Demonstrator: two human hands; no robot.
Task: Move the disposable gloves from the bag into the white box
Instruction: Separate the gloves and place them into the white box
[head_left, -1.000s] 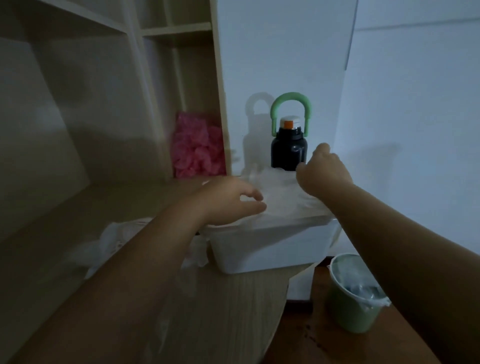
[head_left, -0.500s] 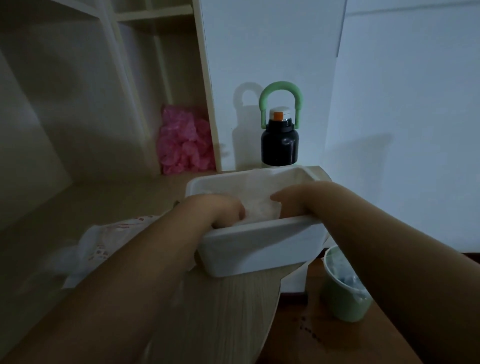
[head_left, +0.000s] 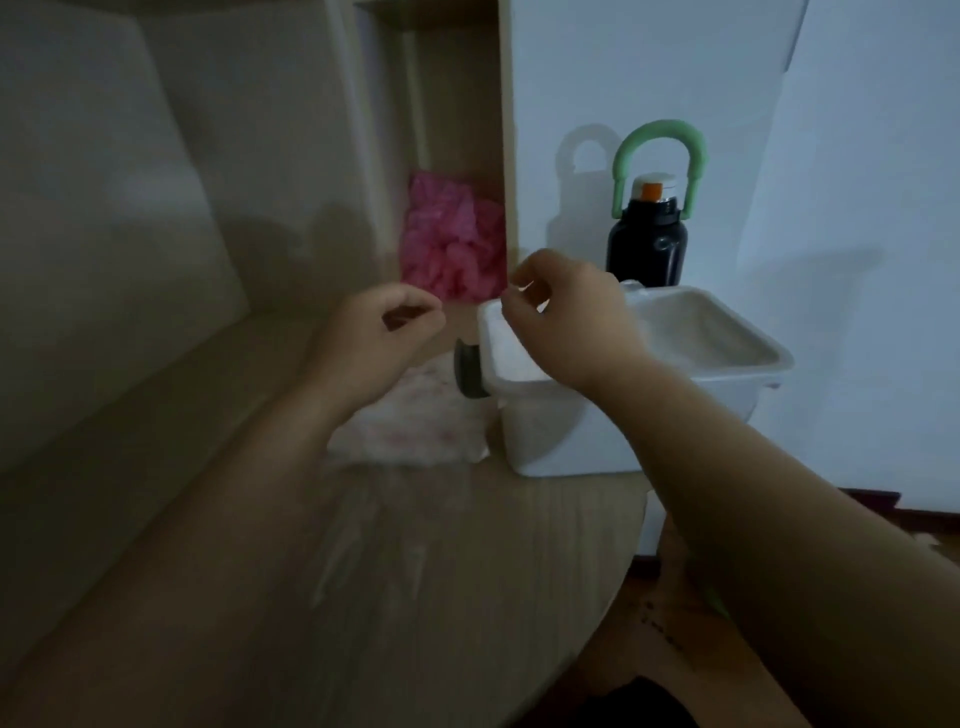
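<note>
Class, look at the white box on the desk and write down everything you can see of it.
The white box is rectangular with rounded corners and a thick rim, and looks like plastic. It stands upright and open-topped at the right edge of the wooden desk, near the wall. Something pale lies inside, too blurred to name. A dark round part shows at its left end. The right hand hovers over its left rim; contact is unclear.
</note>
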